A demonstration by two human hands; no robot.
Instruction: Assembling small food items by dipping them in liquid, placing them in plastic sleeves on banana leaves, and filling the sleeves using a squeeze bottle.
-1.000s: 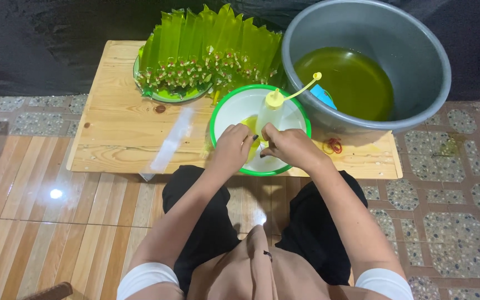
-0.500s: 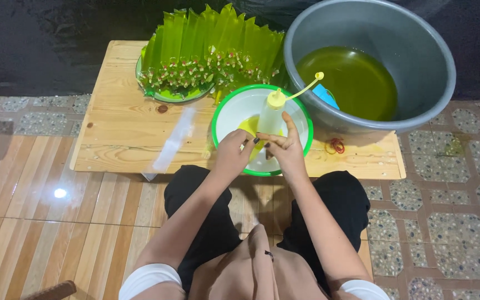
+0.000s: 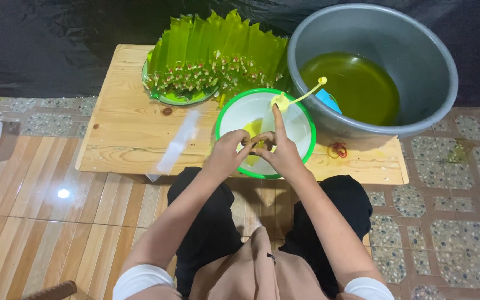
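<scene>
Kneeling at a low wooden table, we bring both hands together over the near edge of a white bowl with a green rim. Our left hand is curled shut, its fingertips pinching a small yellow-green piece that lies between the two hands. Our right hand is partly closed on the same piece, thumb and lower fingers gripping, while the index finger points straight up across the bowl. What exactly the piece is, we cannot tell; it sits just above the bowl's near wall, where a smear of yellow liquid shows.

Just left of the hands, a long clear plastic strip lies on the table, blurred. To the right, a few red rubber bands rest on the wood near the table's edge.

Beyond the bowl, a yellow ladle leans from the bowl's far rim toward a large grey metal basin holding green liquid. Farther left, a green plate carries rows of upright folded green leaf packets.
</scene>
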